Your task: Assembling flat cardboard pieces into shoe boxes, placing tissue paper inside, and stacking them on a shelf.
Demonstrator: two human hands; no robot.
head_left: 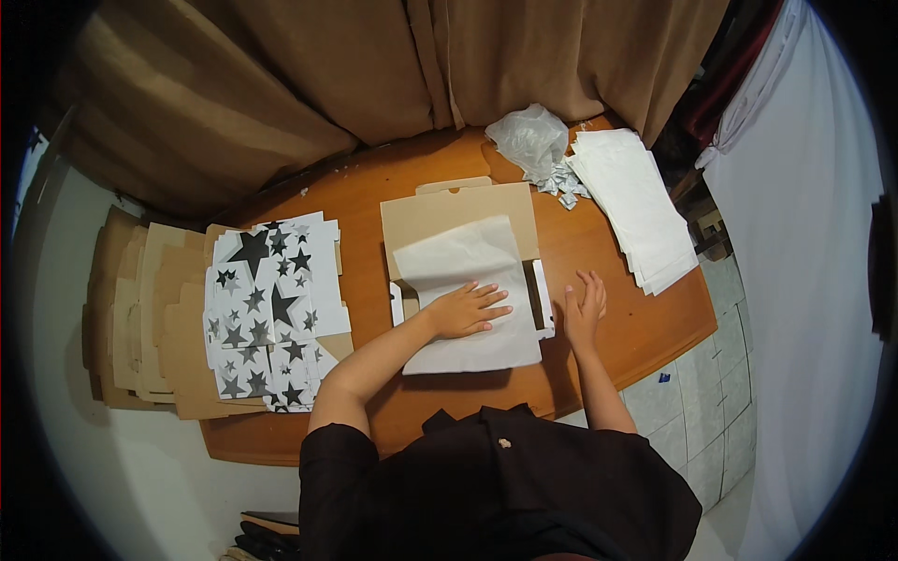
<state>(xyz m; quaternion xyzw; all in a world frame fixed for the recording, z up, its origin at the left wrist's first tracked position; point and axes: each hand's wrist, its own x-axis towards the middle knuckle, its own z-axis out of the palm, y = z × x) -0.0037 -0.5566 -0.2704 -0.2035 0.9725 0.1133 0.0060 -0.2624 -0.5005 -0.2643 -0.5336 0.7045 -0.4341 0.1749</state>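
In front of me lies an opened cardboard box (459, 204), brown on the inside, its lid folded back away from me. A sheet of white paper (458, 243) is spread over the box and hides most of its inside. My left hand (465, 310) rests flat on the paper with its fingers spread. To the right of the box, my right hand (585, 309) hovers near its white side flap (542, 299), fingers stretched and apart, holding nothing.
At left on the wooden table (374, 173) are stacked flat cardboard pieces (187, 309), some printed with black and grey stars (271, 309). White paper sheets (636, 206) lie at the far right, beside a clear plastic bag (530, 140) with small silvery packets (566, 182). Brown curtains (524, 56) hang behind.
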